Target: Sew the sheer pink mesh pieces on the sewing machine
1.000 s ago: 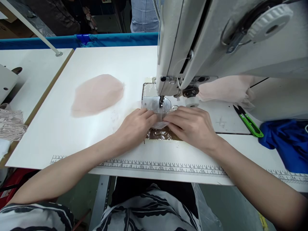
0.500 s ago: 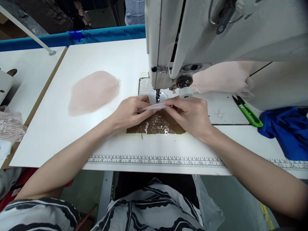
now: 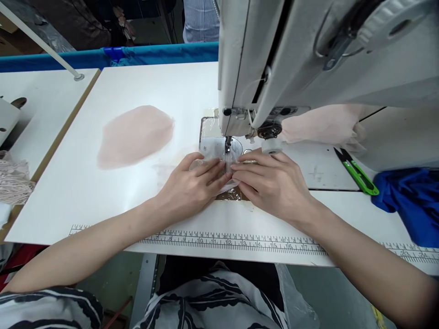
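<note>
My left hand point(image 3: 195, 187) lies over thin sheer fabric point(image 3: 227, 183) just in front of the presser foot point(image 3: 228, 144), its fingers spread and pressing down. On the other side of the foot, my right hand point(image 3: 274, 180) rests on the same fabric with its fingers extended toward the left fingertips. The sheer fabric lies flat on the needle plate of the sewing machine point(image 3: 240, 59), partly hidden by both hands. A pale pink fabric piece point(image 3: 137, 136) is on the white table to the left.
Behind the machine's needle lies more pink fabric point(image 3: 318, 124). Green thread snips point(image 3: 358, 173) and blue cloth point(image 3: 411, 196) are at the right. A ruler strip point(image 3: 219, 240) runs along the front edge. Pale strings point(image 3: 15, 180) lie far left. A person's striped garment point(image 3: 200, 20) shows behind.
The fabric, pinched between both hands and raised before, now lies down on the plate. Both hands have lowered and flattened over it. The view has shifted slightly.
</note>
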The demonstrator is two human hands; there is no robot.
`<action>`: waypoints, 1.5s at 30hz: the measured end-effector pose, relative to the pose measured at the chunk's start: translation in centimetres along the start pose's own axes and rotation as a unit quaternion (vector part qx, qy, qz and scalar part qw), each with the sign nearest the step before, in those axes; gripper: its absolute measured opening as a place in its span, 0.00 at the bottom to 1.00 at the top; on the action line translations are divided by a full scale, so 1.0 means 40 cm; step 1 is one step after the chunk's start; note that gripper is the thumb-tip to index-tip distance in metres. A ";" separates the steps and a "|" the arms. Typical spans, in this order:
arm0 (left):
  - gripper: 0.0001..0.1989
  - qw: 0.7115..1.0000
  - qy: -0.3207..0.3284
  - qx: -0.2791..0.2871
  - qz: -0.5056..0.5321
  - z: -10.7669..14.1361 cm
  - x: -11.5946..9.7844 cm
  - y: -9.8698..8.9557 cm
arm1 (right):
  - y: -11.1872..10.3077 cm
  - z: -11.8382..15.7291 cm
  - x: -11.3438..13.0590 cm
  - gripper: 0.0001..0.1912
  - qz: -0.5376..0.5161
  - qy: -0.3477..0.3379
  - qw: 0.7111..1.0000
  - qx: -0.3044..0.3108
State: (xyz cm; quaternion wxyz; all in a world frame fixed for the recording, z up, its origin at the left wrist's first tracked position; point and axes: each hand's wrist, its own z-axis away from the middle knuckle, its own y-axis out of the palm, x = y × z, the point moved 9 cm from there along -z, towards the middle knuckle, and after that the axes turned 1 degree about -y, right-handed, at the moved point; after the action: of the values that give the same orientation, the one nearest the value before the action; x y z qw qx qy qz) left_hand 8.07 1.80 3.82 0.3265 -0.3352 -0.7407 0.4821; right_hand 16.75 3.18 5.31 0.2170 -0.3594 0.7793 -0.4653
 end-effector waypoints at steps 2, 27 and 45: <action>0.16 1.000 -0.007 0.003 0.021 0.003 0.006 0.004 | -0.003 -0.001 0.003 0.13 0.008 -0.005 1.000 -0.006; 0.16 0.996 -0.059 0.003 0.068 -0.026 0.094 0.048 | 0.055 -0.018 -0.053 0.14 0.037 0.051 0.998 0.028; 0.16 0.997 -0.032 -0.022 0.074 -0.013 0.073 0.028 | 0.028 -0.012 -0.023 0.11 0.079 -0.007 0.996 -0.039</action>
State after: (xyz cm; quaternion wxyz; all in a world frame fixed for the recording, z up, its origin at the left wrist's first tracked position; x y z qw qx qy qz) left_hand 7.05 4.76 3.40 0.2584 -0.3803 -0.7346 0.4989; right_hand 16.63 4.49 4.56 0.2440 -0.3078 0.8215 -0.4134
